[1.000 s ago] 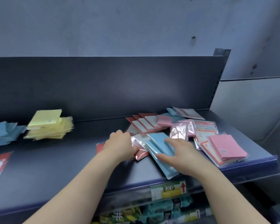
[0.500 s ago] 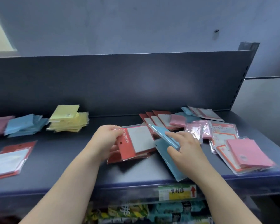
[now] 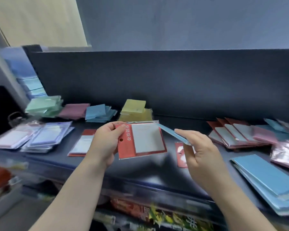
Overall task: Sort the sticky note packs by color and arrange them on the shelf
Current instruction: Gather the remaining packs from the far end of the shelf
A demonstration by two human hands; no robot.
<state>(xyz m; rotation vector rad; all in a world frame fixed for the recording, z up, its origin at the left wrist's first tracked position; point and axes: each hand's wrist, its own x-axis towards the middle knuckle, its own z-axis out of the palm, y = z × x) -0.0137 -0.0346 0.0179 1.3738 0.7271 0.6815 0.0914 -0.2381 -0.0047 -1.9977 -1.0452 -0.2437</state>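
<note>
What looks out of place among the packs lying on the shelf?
A pink pack lies on top of the fanned row of red packs at the right, so two colours are mixed there.

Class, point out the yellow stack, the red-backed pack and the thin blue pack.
yellow stack (image 3: pixel 135 106): head view, top pack.
red-backed pack (image 3: pixel 147 139): head view, grey pad.
thin blue pack (image 3: pixel 171 133): head view, upper face.

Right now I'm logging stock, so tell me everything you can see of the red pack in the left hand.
The red pack is a flat card in a glossy clear wrapper: red backing with white printed characters and a punched hole on its left strip, a pale grey pad filling the rest. The left hand pinches its left edge, thumb on the front, holding it face-up and slightly tilted above the dark shelf.
</note>
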